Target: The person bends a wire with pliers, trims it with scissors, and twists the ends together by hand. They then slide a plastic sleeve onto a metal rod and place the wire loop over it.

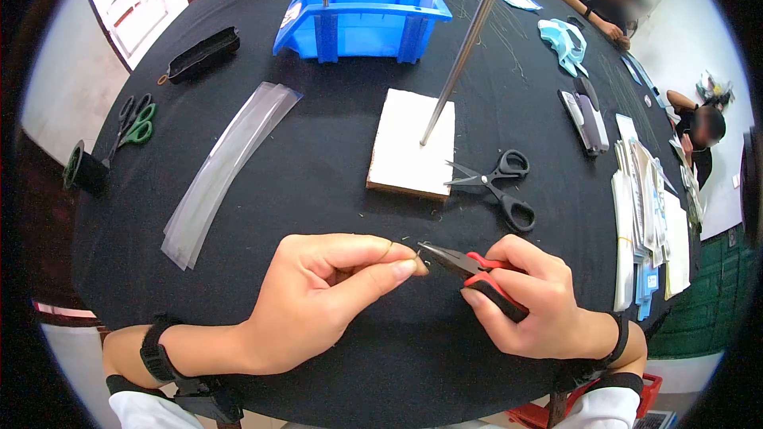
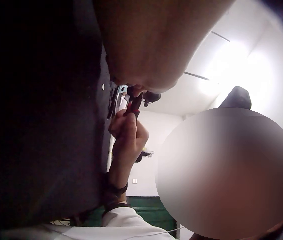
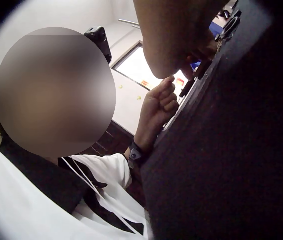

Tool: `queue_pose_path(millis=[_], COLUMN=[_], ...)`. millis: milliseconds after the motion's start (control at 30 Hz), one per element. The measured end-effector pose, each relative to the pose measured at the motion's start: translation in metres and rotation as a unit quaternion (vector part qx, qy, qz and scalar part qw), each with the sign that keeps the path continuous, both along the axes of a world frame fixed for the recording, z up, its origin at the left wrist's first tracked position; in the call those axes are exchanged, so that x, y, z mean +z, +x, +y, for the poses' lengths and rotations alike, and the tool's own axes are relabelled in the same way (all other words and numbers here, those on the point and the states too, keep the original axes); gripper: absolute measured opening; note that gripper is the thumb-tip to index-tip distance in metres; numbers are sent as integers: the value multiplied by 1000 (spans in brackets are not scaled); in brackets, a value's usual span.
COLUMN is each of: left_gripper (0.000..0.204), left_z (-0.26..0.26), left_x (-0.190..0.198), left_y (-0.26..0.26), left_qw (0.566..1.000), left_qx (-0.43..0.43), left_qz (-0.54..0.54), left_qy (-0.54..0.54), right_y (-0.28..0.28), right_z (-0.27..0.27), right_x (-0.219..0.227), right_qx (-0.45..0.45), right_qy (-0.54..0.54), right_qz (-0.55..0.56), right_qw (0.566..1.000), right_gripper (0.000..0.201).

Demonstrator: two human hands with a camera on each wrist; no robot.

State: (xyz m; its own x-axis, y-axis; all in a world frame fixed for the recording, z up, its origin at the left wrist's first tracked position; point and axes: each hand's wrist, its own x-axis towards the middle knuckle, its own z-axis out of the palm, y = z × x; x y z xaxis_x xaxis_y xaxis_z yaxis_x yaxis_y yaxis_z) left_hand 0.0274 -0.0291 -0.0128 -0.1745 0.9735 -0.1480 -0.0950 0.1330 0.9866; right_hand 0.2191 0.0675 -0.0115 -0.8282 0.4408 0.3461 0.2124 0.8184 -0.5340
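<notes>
My left hand [image 1: 314, 302] pinches a thin brownish wire-like strand [image 1: 419, 256] between thumb and forefinger, its short end sticking out past the fingertips. In my right hand [image 1: 548, 298] I grip needle-nose pliers [image 1: 455, 260] with red and black handles. Their narrow tips point left, right by the strand's end. Both hands are over the black tablecloth at the near side of the table. The left wrist view shows the right hand [image 2: 129, 132] around the handles; in the right wrist view the left hand [image 3: 157, 107] has its fingers curled in.
Black scissors [image 1: 486, 180] lie against a white block [image 1: 409, 131] holding an upright metal rod [image 1: 461, 63]. Behind is a blue bin [image 1: 369, 32]. Clear plastic strips [image 1: 230, 171] and more scissors [image 1: 131, 123] lie left; a stapler [image 1: 586, 119] and paper packets [image 1: 636, 214] right.
</notes>
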Motion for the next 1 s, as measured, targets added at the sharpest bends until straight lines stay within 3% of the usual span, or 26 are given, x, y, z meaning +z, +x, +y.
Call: queue_pose_path(millis=[433, 700, 800, 900, 1000], left_gripper=[9, 9, 10, 14, 17], left_z=[-4, -5, -7, -4, -1], left_x=[-1, 0, 6, 0, 6], left_y=[3, 3, 0, 1, -1], left_qw=[991, 986, 991, 1000, 997], left_qx=[15, 15, -10, 3, -8], left_qz=[116, 153, 135, -17, -70], left_qy=[58, 66, 21, 2, -39], right_y=[3, 3, 2, 0, -1], right_z=[-2, -2, 0, 2, 1], right_x=[3, -1, 0, 2, 2], right_qx=[-1, -9, -10, -17, -21], right_qy=[-58, -39, -3, 43, 77], right_qz=[-31, -12, 5, 14, 12], right_qw=[998, 999, 1000, 999, 997], right_gripper=[9, 13, 17, 19, 22])
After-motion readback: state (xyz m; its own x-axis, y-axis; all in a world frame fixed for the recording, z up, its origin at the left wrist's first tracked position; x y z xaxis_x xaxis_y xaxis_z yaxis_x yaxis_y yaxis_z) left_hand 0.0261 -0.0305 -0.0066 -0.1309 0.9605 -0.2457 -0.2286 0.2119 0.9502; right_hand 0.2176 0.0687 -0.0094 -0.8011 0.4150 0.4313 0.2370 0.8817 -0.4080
